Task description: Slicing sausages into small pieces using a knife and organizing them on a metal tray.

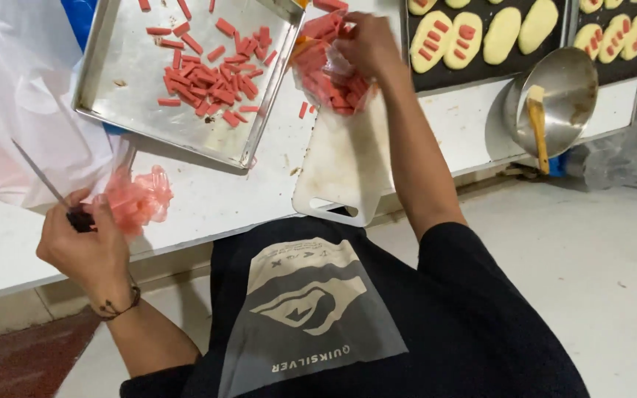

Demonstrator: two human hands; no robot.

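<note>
Left hand (86,247) grips a knife (46,184) and crumpled pink wrapper (136,197); right hand (366,44) clutches pink sausage pieces (326,77).

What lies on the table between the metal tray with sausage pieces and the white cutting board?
In the head view, only bare white table lies between the metal tray and the white cutting board, except one loose sausage piece near the board.

clear sausage bag (329,70) on cutting board, crumpled pink wrapper (138,197) at left

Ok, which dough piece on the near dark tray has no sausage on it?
The two plain ovals at its right end; the ones left of them carry red sausage bits.
</note>
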